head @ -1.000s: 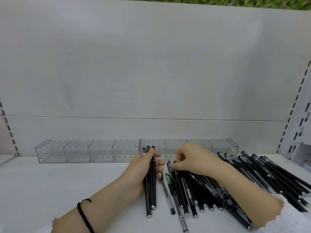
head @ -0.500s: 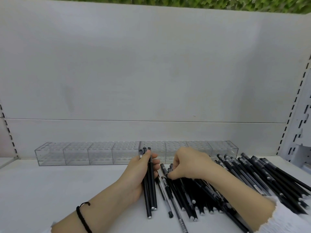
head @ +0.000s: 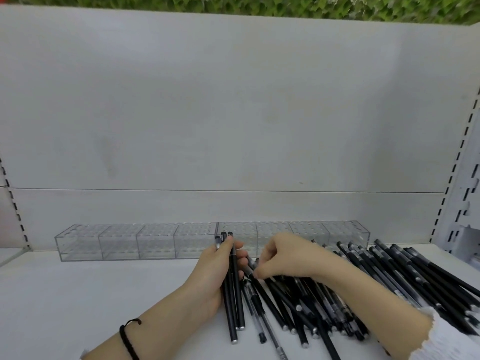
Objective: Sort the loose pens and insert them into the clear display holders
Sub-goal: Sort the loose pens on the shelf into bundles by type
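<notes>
On a white shelf (head: 104, 294), the left hand (head: 217, 276) is clamped round a small bundle of black pens (head: 235, 310). The thumb lies across their upper ends and the fingers curl behind them. The bundle runs almost straight toward the camera, its silver-tipped ends resting on the shelf and its top ends rising just in front of the holders. A black cord bracelet (head: 128, 336) sits on that wrist. Just to the right, the right hand (head: 285, 258) is curled knuckles-up over the near-left edge of the pile of loose pens (head: 394, 279). Its thumb and forefinger pinch the upper end of one pen (head: 248, 266) that lies against the left hand's fingers. The pile spreads from the middle of the shelf out to the right edge of the view, with the black barrels lying roughly parallel and slanting down to the right. A few clear-barrelled pens (head: 255, 315) lie among them, near the held bundle. The right wrist ends in a white frilled sleeve (head: 452, 339). Two clear display holders, the left holder (head: 135, 242) and the right holder (head: 342, 232), stand end to end along the back of the shelf against the white back panel (head: 233, 113). Each is divided into compartments under a top plate of small holes, and no pens stand in them. Slotted uprights (head: 459, 165) frame the panel, and green foliage (head: 259, 6) shows above it.
</notes>
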